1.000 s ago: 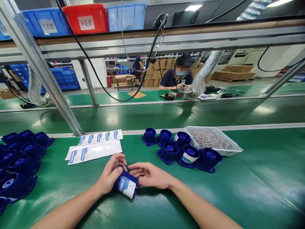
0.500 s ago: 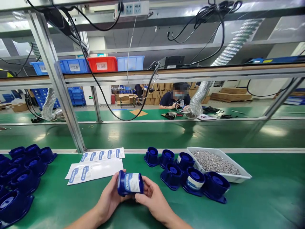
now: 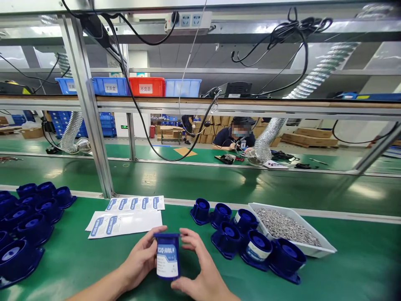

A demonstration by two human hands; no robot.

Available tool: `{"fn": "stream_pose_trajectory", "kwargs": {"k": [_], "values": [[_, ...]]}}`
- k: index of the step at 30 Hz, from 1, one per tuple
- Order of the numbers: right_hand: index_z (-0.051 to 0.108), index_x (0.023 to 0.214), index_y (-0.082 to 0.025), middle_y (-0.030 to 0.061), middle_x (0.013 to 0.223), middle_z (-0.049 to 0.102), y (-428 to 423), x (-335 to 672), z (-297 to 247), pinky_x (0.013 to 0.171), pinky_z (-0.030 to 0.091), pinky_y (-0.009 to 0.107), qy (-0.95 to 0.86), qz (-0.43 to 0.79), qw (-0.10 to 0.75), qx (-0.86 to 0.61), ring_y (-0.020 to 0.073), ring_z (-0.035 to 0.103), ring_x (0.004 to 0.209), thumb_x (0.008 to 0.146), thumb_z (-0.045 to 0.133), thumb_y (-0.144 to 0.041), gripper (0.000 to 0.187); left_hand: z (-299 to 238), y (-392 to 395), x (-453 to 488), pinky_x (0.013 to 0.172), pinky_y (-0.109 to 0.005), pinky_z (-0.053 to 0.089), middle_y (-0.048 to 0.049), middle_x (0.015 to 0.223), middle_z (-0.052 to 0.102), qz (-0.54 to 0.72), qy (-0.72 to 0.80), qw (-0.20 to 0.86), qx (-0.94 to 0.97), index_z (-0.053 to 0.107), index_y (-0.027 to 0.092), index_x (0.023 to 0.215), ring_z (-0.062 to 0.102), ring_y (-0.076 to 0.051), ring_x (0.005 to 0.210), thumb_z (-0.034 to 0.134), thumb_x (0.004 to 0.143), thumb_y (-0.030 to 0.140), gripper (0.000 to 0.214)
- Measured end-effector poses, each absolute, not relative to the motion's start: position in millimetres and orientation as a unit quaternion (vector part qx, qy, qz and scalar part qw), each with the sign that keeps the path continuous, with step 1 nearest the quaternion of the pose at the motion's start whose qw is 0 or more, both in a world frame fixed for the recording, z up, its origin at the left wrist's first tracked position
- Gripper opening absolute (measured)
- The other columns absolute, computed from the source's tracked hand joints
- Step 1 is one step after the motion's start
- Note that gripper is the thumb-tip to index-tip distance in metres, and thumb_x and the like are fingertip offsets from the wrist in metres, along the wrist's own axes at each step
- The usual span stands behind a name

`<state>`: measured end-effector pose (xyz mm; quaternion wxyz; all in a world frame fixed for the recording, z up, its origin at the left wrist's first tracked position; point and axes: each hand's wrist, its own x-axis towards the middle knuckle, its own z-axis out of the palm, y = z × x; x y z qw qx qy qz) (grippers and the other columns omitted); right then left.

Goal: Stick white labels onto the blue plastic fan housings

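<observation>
A dark blue plastic housing (image 3: 175, 255) with a white and blue label reading "5000L/H" is held up in front of me, flange at the top. My left hand (image 3: 142, 257) grips its left side, the fingers partly behind it. With the fingers at the flange's right corner and the thumb by the lower edge, my right hand (image 3: 200, 267) spans the housing loosely; a gap shows beside the palm. Label sheets (image 3: 125, 223) lie beyond my left hand. To the right stand several similar blue housings (image 3: 227, 236), some with labels showing.
More blue housings (image 3: 34, 228) crowd the left side of the green bench. A white tray (image 3: 326, 251) of small metal parts sits at right. An upright metal post (image 3: 94, 125) and a hanging black cable (image 3: 147, 144) stand beyond. Across the benches sits a co-worker (image 3: 230, 138).
The housing has turned from lying sideways to flange up, its label now facing me. My right hand's fingers have spread and moved up to the flange. The view has shifted slightly.
</observation>
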<state>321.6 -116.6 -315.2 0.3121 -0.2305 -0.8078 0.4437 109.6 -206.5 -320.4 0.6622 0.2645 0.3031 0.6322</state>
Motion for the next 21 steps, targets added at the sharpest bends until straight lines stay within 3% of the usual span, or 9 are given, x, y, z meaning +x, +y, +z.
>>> {"fn": "stream_pose_trajectory", "kwargs": {"k": [2,4,7,10,15,21], "values": [[0.036,0.156,-0.023,0.0163,0.163,0.032,-115.4,323.9,-320.2,0.12,0.043,0.046,-0.813,0.449,0.301,-0.217,0.0336,0.038,0.15,0.056,0.097,-0.023,0.117,-318.9,-209.4,110.0,0.093,-0.031,0.05,-0.0105,0.128,0.068,0.621,0.294,0.673,0.273,0.067,0.03,0.138,0.067,-0.018,0.102,0.079,0.09,0.041,0.051],[0.03,0.161,-0.026,0.015,0.162,0.036,-114.5,325.7,-322.9,0.124,0.04,0.049,-0.827,0.45,0.276,-0.195,0.034,0.041,0.149,0.054,0.098,-0.022,0.127,-318.2,-211.4,111.5,0.098,-0.032,0.048,-0.0106,0.132,0.066,0.615,0.275,0.681,0.285,0.066,0.03,0.14,0.066,-0.019,0.11,0.076,0.093,0.039,0.048],[0.039,0.157,-0.028,0.0144,0.156,0.045,-111.9,326.4,-324.6,0.121,0.044,0.05,-0.842,0.427,0.295,-0.145,0.0348,0.048,0.144,0.054,0.1,-0.031,0.119,-317.2,-212.6,112.2,0.103,-0.035,0.046,-0.0113,0.14,0.062,0.6,0.246,0.691,0.32,0.062,0.03,0.144,0.063,-0.023,0.121,0.078,0.091,0.029,0.055],[0.037,0.156,-0.031,0.0119,0.152,0.05,-108.6,325.3,-323.1,0.118,0.048,0.044,-0.861,0.37,0.336,-0.1,0.0324,0.054,0.139,0.057,0.1,-0.037,0.118,-315.9,-212.4,110.6,0.095,-0.034,0.048,-0.0123,0.13,0.065,0.589,0.227,0.697,0.341,0.064,0.025,0.139,0.065,-0.021,0.11,0.081,0.086,0.024,0.056],[0.033,0.158,-0.026,0.013,0.144,0.057,-109.5,322.3,-313.9,0.115,0.05,0.036,-0.893,0.251,0.372,-0.04,0.0301,0.059,0.132,0.058,0.1,-0.043,0.122,-314.0,-212.4,110.3,0.084,-0.031,0.046,-0.0114,0.113,0.066,0.578,0.256,0.69,0.353,0.064,0.018,0.126,0.063,-0.017,0.092,0.085,0.082,0.033,0.051],[0.024,0.163,-0.024,0.0162,0.136,0.06,-125.1,313.4,-313.4,0.104,0.056,0.042,-0.916,0.161,0.365,-0.052,0.033,0.062,0.122,0.07,0.089,-0.035,0.114,-320.3,-215.0,120.7,0.081,-0.026,0.04,-0.0044,0.104,0.056,0.575,0.385,0.573,0.438,0.056,0.017,0.117,0.049,-0.014,0.092,0.089,0.075,0.043,0.059]]}}
